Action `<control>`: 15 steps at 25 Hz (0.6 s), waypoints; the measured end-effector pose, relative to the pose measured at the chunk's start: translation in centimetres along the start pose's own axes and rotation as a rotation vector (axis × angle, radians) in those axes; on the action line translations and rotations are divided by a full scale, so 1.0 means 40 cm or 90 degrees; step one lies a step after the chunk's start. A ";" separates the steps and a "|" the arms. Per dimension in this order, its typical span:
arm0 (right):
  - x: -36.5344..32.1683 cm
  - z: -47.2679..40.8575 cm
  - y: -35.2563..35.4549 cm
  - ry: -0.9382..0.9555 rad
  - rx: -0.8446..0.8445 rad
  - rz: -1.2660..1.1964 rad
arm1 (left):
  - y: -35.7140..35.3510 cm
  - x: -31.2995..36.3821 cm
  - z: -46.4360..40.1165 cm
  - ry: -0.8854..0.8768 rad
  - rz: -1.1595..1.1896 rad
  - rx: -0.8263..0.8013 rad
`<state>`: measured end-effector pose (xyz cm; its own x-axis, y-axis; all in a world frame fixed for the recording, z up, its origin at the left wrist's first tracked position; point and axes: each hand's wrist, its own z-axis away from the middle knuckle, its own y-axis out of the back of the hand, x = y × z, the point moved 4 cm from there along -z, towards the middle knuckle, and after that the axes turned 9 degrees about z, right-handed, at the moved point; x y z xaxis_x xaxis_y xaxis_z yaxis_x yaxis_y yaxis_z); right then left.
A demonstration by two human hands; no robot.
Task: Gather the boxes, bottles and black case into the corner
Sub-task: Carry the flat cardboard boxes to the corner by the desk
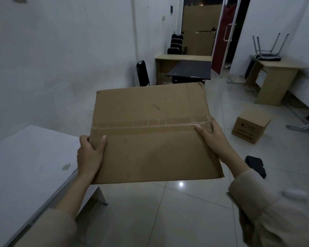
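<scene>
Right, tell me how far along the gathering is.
Done: nothing visibly gathered yet; no corner pile shows in this view. In hand: the large cardboard box, held off the floor by the left hand and right hand. Left: the small cardboard box and the black case still on the floor. No bottle is clearly identifiable.

My left hand (90, 154) and right hand (211, 136) are both raised ahead, arms outstretched, fingers curled in a grip.

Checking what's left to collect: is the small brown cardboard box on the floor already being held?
No, the small brown cardboard box sits untouched on the tiles.
</scene>
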<state>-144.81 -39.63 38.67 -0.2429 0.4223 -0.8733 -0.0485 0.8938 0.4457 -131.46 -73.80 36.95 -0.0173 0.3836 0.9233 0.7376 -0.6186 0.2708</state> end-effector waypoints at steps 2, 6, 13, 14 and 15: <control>0.027 -0.134 -0.029 0.009 -0.008 0.014 | -0.076 -0.034 -0.085 0.013 0.002 0.012; 0.081 -0.414 -0.104 0.019 -0.037 0.020 | -0.227 -0.096 -0.281 0.038 -0.010 0.046; 0.098 -0.920 -0.301 0.089 -0.170 0.009 | -0.390 -0.175 -0.597 0.081 -0.005 0.152; 0.093 -0.971 -0.343 0.092 -0.193 0.006 | -0.392 -0.196 -0.632 0.092 -0.010 0.174; 0.087 -1.017 -0.388 0.099 -0.212 0.001 | -0.391 -0.220 -0.667 0.103 -0.018 0.197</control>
<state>-184.31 -58.18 36.71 -0.3869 0.3722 -0.8437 -0.3545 0.7846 0.5086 -160.86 -85.77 31.84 -0.1296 0.2681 0.9546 0.9046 -0.3623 0.2245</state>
